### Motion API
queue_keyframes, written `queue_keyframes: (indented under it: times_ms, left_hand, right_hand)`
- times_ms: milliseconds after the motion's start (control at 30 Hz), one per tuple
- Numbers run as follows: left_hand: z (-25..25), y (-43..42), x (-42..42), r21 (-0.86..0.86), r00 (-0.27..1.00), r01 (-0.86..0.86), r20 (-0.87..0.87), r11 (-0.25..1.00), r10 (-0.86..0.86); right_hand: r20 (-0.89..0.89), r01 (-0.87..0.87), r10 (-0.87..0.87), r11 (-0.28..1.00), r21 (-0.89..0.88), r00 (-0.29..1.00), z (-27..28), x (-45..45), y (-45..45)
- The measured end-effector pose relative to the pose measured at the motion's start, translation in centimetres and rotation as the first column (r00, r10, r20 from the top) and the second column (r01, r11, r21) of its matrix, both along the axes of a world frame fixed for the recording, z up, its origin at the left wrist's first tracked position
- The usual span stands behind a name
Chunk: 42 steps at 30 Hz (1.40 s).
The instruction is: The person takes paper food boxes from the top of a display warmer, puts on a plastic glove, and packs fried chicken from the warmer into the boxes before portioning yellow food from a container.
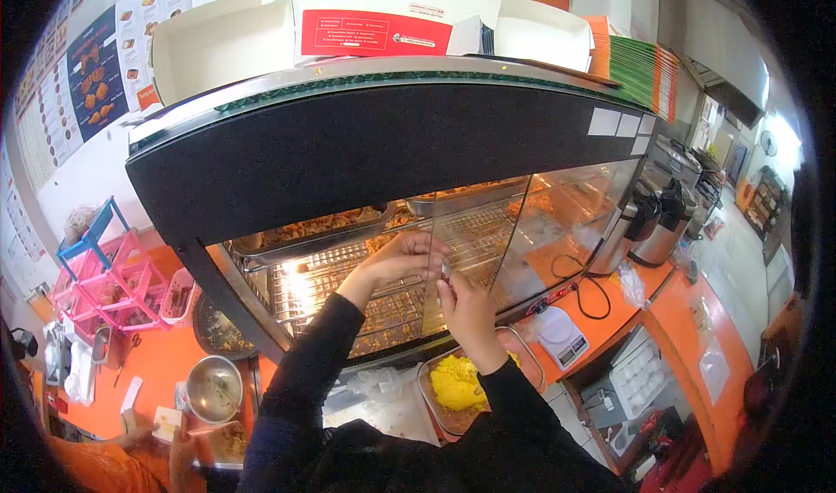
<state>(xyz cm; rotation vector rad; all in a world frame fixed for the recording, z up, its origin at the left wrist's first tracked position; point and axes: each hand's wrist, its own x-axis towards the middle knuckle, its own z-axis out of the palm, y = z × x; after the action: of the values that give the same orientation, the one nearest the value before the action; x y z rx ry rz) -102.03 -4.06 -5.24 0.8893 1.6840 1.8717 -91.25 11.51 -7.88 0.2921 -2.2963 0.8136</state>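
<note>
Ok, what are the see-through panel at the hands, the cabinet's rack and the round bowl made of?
Panel: clear, smooth glass or acrylic, as the rack shows through. Rack: shiny metal wire, from its thin glinting bars. Bowl: smooth metal, probably stainless steel, from its silvery sheen.

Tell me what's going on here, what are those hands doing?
A person has the left hand and right hand close together by the edge of a glass panel on a food cabinet. I can't tell whether something small is between the fingers. A metal tray of food sits inside the cabinet, and yellow food is in a container below the right hand. At lower left, another person holds a small pale thing near a metal bowl.
</note>
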Motion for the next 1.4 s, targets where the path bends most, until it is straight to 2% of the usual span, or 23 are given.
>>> queue_keyframes:
  times_ms: [100,200,300,400,500,600,700,800,900,1000,1200,1300,1400]
  left_hand:
    - [0.6,-0.1,0.4,-0.038,0.999,0.023,0.035,0.999,-0.022]
    - [0.8,-0.3,-0.2,-0.184,0.998,-0.002,-0.063,0.983,-0.01]
    - [1.1,-0.2,0.4,-0.168,0.999,-0.03,-0.037,0.985,0.024]
    - [0.9,-0.2,-0.3,-0.175,0.997,0.05,-0.047,0.983,-0.059]
    - [1.2,-0.1,0.2,-0.225,0.999,-0.022,-0.043,0.974,0.013]
    - [1.1,-0.3,-0.5,-0.272,0.997,0.018,-0.066,0.962,-0.037]
    - [1.4,-0.3,-0.2,-0.297,0.98,-0.081,-0.197,0.951,0.022]
    - [1.1,-0.4,-0.8,-0.31,0.984,-0.049,-0.18,0.949,-0.008]
    - [1.4,-0.3,-0.2,-0.263,0.98,-0.087,-0.194,0.961,0.035]
    - [0.9,-0.4,-0.7,-0.256,0.991,-0.03,-0.137,0.966,-0.006]
    - [1.1,-0.3,-0.3,-0.18,0.977,0.034,-0.2,0.983,-0.071]
    - [1.5,-0.2,-0.3,-0.218,0.996,0.034,-0.075,0.975,-0.051]
    - [1.3,0.0,-0.4,-0.257,0.994,-0.016,-0.106,0.966,-0.012]
  right_hand:
    - [-0.013,-0.004,0.004,1.0,-0.004,1.0,-0.2,-0.2,0.0]
    - [0.014,0.013,-0.013,1.0,0.005,1.0,0.1,0.0,0.0]
    - [0.015,0.013,-0.013,1.0,0.01,1.0,0.0,-0.1,0.0]
    - [0.027,0.022,-0.023,0.999,0.033,0.999,0.1,0.0,0.0]
    - [0.015,0.012,-0.012,1.0,0.026,1.0,0.0,-0.1,0.1]
    - [0.031,0.01,-0.011,0.999,0.032,0.999,0.0,-0.2,0.2]
    - [0.031,0.005,-0.006,0.999,0.038,1.0,-0.1,-0.2,0.2]
    - [0.026,0.016,-0.017,0.999,0.042,1.0,0.3,0.1,0.0]
    - [0.031,0.015,-0.017,0.999,0.05,0.999,0.6,0.3,0.0]
    - [0.011,0.029,-0.029,0.997,0.067,1.0,0.4,0.1,0.0]
    - [0.02,0.016,-0.016,1.0,0.019,1.0,0.4,0.1,-0.1]
    - [0.004,0.007,-0.007,1.0,0.022,1.0,0.2,0.0,0.1]
    - [0.022,0.01,-0.011,1.0,0.021,1.0,0.6,0.3,0.0]
